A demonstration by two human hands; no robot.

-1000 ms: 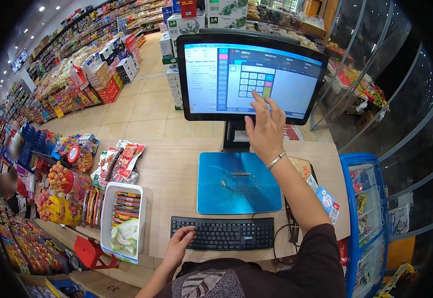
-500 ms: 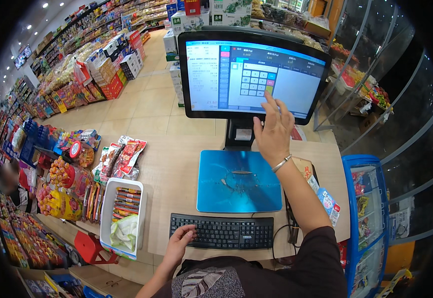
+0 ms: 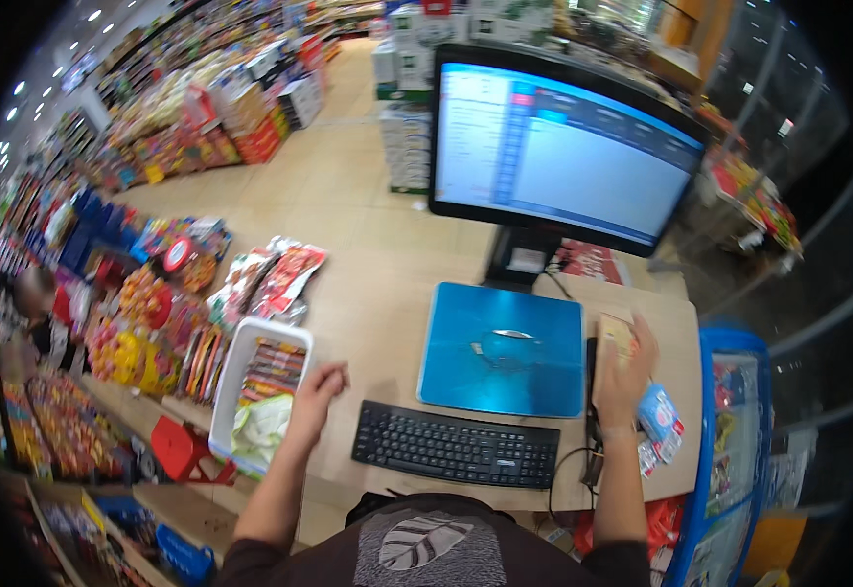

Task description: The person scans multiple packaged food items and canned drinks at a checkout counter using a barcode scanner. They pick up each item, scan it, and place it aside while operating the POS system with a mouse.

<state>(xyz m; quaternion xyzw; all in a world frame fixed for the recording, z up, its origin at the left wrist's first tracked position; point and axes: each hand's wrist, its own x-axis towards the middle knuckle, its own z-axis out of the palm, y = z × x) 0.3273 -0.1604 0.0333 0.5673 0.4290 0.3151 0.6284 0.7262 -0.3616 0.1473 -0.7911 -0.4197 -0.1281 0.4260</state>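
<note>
Now right hand [image 3: 625, 377] grips a small box [image 3: 614, 336] — left hand [image 3: 317, 389] touches white tray [image 3: 233, 370].

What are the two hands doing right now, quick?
Left hand: loosely curled, holding nothing, at the rim of the white plastic tray of snacks.
Right hand: closed around a small tan rectangular object.

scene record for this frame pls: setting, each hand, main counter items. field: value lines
setting: shop checkout counter, aisles of goods behind
left hand: at the rim of a white tray of snack bars, fingers curled; grip unclear
right hand: on a small tan object right of the scale; kind unclear
screen: upright on a stand, lit
scale: blue, flat, below the screen
keyboard: black, between the hands, untouched
cable: black, runs beside the right wrist
</note>
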